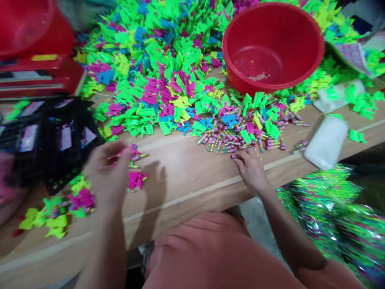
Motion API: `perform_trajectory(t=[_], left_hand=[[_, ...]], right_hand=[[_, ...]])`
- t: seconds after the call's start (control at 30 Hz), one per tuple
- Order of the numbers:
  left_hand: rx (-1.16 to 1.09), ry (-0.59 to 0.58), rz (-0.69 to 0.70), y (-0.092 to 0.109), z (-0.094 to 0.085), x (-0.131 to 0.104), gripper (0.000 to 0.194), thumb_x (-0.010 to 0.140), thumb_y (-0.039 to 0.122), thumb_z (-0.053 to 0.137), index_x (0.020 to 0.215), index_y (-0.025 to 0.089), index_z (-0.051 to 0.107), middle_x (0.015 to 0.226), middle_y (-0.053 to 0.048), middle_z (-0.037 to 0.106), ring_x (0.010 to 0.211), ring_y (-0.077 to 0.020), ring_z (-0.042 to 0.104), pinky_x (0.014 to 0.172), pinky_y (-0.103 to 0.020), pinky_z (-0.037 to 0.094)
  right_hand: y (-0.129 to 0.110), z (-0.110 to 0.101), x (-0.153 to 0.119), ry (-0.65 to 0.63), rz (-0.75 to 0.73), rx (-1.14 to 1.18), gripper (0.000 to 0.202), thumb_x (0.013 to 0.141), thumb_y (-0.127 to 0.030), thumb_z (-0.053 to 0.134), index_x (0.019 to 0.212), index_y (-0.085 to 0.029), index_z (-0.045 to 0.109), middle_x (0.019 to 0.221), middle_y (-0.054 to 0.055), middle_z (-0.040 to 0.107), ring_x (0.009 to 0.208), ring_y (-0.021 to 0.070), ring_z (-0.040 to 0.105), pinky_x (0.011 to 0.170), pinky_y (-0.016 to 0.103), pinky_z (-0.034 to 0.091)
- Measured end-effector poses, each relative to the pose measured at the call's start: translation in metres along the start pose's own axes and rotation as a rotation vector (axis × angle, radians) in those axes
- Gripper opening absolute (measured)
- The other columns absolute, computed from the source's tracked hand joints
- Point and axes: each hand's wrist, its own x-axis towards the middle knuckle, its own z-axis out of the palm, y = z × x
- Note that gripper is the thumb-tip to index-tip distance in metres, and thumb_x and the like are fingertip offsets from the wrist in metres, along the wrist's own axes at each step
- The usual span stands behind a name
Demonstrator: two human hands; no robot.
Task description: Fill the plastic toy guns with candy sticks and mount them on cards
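Note:
My left hand (110, 170), smeared by motion, is raised over the left part of the table. Its fingers are curled with pink plastic showing between thumb and fingertips, seemingly a small pink toy piece (114, 159). Just right of it lie another pink toy piece (136, 180) and a few thin printed sticks. At the near edge of a heap of printed sticks (215, 140), my right hand (251, 166) pinches one small printed stick with a red end (234, 157). The rest of that stick is partly behind the fingers.
A big pile of green, pink, yellow and blue toy pieces (144, 80) covers the back. A red basin (272, 76) stands on it. Black packets (64, 136) and a red machine (39, 76) are left; a white block (326, 142) and shiny filled bags (327, 216) are right.

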Motion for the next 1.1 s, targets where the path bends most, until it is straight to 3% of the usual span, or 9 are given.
perform_trajectory(t=[0.07, 0.2, 0.3, 0.4, 0.5, 0.63, 0.83, 0.97, 1.1], left_hand=[[0.042, -0.147, 0.124, 0.004, 0.047, 0.003, 0.015, 0.081, 0.031, 0.076, 0.096, 0.026, 0.075, 0.094, 0.000, 0.074, 0.085, -0.0208, 0.065, 0.078, -0.035, 0.054], [0.076, -0.478, 0.302, 0.003, 0.141, 0.010, 0.028, 0.088, 0.021, 0.064, 0.114, 0.020, 0.075, 0.108, -0.011, 0.072, 0.106, -0.0281, 0.064, 0.096, -0.041, 0.047], [0.293, -0.476, 0.303, -0.002, 0.186, 0.014, 0.036, 0.086, 0.024, 0.071, 0.120, 0.010, 0.071, 0.120, -0.021, 0.065, 0.120, -0.0368, 0.055, 0.105, -0.047, 0.039], [0.382, -0.426, 0.269, -0.009, 0.206, 0.016, 0.036, 0.083, 0.025, 0.076, 0.115, 0.012, 0.068, 0.127, -0.022, 0.058, 0.126, -0.0397, 0.047, 0.104, -0.048, 0.036], [0.217, -0.366, 0.201, -0.013, 0.202, 0.012, 0.023, 0.081, 0.020, 0.076, 0.101, 0.019, 0.066, 0.114, -0.014, 0.063, 0.115, -0.0328, 0.053, 0.096, -0.042, 0.039], [-0.158, -0.374, 0.083, -0.010, 0.170, -0.003, 0.010, 0.083, 0.023, 0.073, 0.084, 0.022, 0.064, 0.078, 0.000, 0.061, 0.077, -0.0191, 0.054, 0.076, -0.030, 0.040], [-0.364, -0.539, -0.167, 0.005, 0.112, -0.055, 0.025, 0.085, 0.043, 0.076, 0.098, 0.023, 0.070, 0.082, 0.001, 0.068, 0.060, -0.0133, 0.057, 0.056, -0.024, 0.040], [-0.452, -0.530, -0.267, 0.011, 0.099, -0.082, 0.032, 0.084, 0.050, 0.077, 0.097, 0.021, 0.070, 0.084, -0.001, 0.070, 0.069, -0.0151, 0.064, 0.065, -0.025, 0.049], [-0.581, -0.430, -0.363, 0.014, 0.099, -0.090, 0.037, 0.079, 0.053, 0.081, 0.082, 0.018, 0.067, 0.101, -0.006, 0.072, 0.086, -0.0151, 0.065, 0.077, -0.025, 0.050]], right_hand=[[-0.008, 0.009, 0.002, -0.009, -0.048, 0.012, 0.022, 0.100, -0.027, 0.055, 0.104, -0.018, 0.075, 0.100, 0.012, 0.060, 0.095, 0.0283, 0.059, 0.084, 0.043, 0.050], [-0.016, 0.019, 0.004, -0.048, -0.141, 0.053, 0.024, 0.101, -0.026, 0.053, 0.106, -0.018, 0.075, 0.103, 0.012, 0.062, 0.098, 0.0287, 0.060, 0.085, 0.044, 0.050], [-0.019, 0.020, 0.003, -0.070, -0.151, 0.078, 0.024, 0.101, -0.027, 0.054, 0.108, -0.019, 0.075, 0.103, 0.012, 0.064, 0.098, 0.0291, 0.061, 0.086, 0.046, 0.050], [-0.027, 0.019, 0.002, -0.076, -0.147, 0.123, 0.020, 0.100, -0.028, 0.058, 0.107, -0.021, 0.075, 0.103, 0.011, 0.068, 0.099, 0.0289, 0.061, 0.088, 0.046, 0.049], [-0.042, 0.019, 0.003, -0.060, -0.118, 0.223, 0.014, 0.098, -0.029, 0.062, 0.105, -0.023, 0.073, 0.107, 0.008, 0.073, 0.105, 0.0289, 0.061, 0.094, 0.047, 0.048], [-0.065, 0.022, 0.009, -0.069, 0.032, 0.598, 0.016, 0.096, -0.034, 0.065, 0.107, -0.023, 0.070, 0.103, 0.006, 0.073, 0.098, 0.0233, 0.066, 0.085, 0.038, 0.054], [-0.095, 0.029, 0.016, -0.163, 0.093, 1.012, 0.030, 0.096, -0.042, 0.068, 0.122, -0.026, 0.066, 0.109, 0.004, 0.072, 0.088, 0.0166, 0.070, 0.078, 0.031, 0.058], [-0.103, 0.033, 0.012, -0.167, 0.084, 1.027, 0.029, 0.093, -0.046, 0.072, 0.112, -0.025, 0.067, 0.107, 0.005, 0.072, 0.094, 0.0187, 0.069, 0.087, 0.034, 0.057], [-0.106, 0.030, 0.008, -0.186, 0.028, 1.007, 0.027, 0.092, -0.048, 0.074, 0.106, -0.025, 0.069, 0.104, 0.005, 0.071, 0.099, 0.0203, 0.067, 0.091, 0.036, 0.056]])
